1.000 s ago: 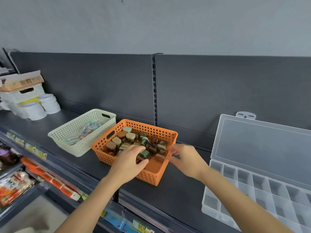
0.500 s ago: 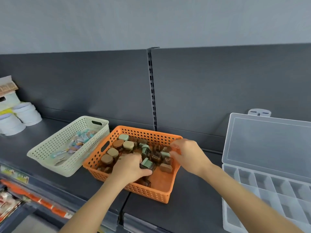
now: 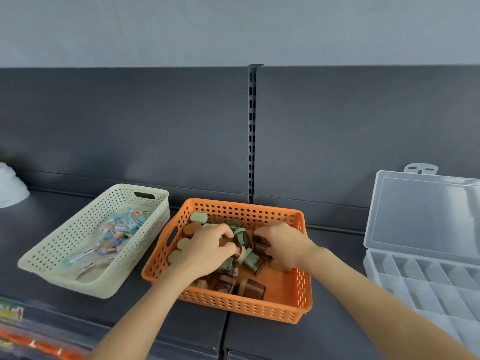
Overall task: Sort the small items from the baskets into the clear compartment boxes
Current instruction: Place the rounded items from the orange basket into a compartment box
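Note:
An orange perforated basket (image 3: 244, 310) sits mid-shelf, holding several small brown, green and tan capped items (image 3: 198, 218). Both my hands are inside it. My left hand (image 3: 207, 252) curls over the pile and pinches a small brown item between thumb and fingers. My right hand (image 3: 284, 245) curls round a dark brown item at the basket's right side. Left of it, a cream basket (image 3: 65, 237) holds several pastel items (image 3: 122, 229). At the right edge stands the clear compartment box (image 3: 428, 281), its lid (image 3: 426, 214) leaning open against the back panel and no items visible in its compartments.
A white stacked object (image 3: 10, 188) sits at the far left of the dark shelf. A slotted upright (image 3: 252, 139) divides the back panel behind the orange basket. Packaged goods (image 3: 39, 346) show on a lower shelf at the bottom left.
My view has swung right and closer. Both hands have pushed deeper into the orange basket, the right one coming in from the rim, and they now close on items.

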